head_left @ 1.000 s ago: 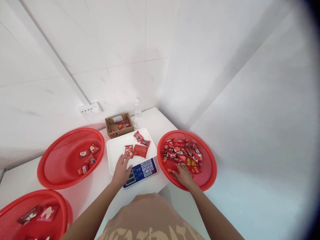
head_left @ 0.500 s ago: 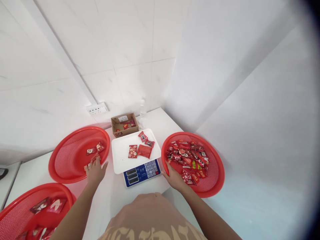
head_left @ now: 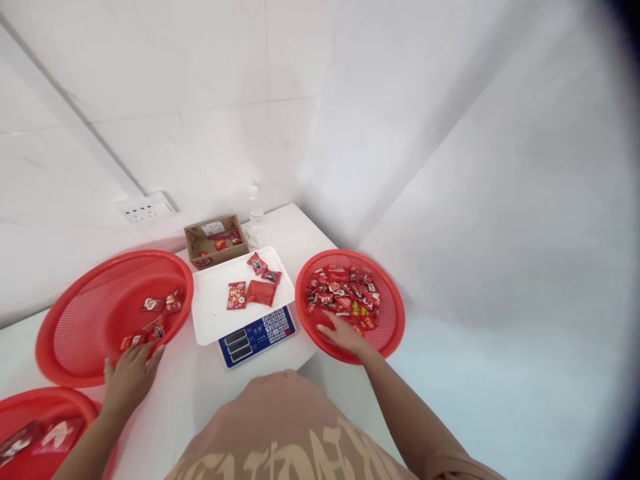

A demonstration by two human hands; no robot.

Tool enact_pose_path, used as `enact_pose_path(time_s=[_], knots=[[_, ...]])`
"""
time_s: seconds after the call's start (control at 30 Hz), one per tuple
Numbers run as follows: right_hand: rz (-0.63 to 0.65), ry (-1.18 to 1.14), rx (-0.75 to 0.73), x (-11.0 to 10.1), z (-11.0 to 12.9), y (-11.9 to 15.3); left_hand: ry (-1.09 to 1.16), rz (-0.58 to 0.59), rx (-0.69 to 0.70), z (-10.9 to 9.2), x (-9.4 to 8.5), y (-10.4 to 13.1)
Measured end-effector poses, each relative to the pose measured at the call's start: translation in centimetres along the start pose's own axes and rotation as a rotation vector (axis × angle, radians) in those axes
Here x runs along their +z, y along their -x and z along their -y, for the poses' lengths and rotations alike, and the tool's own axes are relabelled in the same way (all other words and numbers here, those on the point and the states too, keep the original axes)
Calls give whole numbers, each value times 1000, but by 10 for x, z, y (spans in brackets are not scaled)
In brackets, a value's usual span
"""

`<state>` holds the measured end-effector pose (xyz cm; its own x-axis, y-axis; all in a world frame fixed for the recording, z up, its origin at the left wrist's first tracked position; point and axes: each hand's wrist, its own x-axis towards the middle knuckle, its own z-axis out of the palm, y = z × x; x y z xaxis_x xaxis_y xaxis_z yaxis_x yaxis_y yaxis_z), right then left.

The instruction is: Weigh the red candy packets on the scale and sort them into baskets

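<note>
My left hand (head_left: 131,379) is at the near rim of the left red basket (head_left: 65,280), fingers apart beside a few red packets (head_left: 153,305) inside it. Over the near-left part of the right red basket (head_left: 397,313), my right hand (head_left: 343,333) has its fingers spread, close to a heap of small red packets (head_left: 345,290). Between the baskets a white tray (head_left: 213,313) rests on a blue scale (head_left: 257,339). On the tray lie several red packets (head_left: 261,292), one of them square with white print.
A small cardboard box (head_left: 215,259) with red packets stands behind the tray, and a clear bottle (head_left: 255,207) beside it. Another red basket (head_left: 55,397) with packets is at the lower left. A wall socket (head_left: 145,208) is above the left basket.
The view has shifted to the right. My left hand has drawn back to the left basket's near rim. My right hand has moved from the right basket's rim to over its inside.
</note>
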<state>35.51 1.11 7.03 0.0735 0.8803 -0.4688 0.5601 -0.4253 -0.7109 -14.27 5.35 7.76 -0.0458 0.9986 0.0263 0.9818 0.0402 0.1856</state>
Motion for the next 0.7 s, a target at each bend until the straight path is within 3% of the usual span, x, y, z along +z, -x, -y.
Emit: enact_pose_path(time_s=[0.13, 0.3, 0.47, 0.7], knots=[[-58, 273, 269, -19, -39, 0, 32, -180, 26, -28, -2, 0], [-87, 194, 286, -2, -42, -9, 220, -225, 201, -86, -7, -4], [-238, -33, 205, 12, -24, -22, 361, -193, 283, -136, -8, -5], [-423, -592, 84, -12, -16, -32, 482, -94, 389, -169, -4, 7]])
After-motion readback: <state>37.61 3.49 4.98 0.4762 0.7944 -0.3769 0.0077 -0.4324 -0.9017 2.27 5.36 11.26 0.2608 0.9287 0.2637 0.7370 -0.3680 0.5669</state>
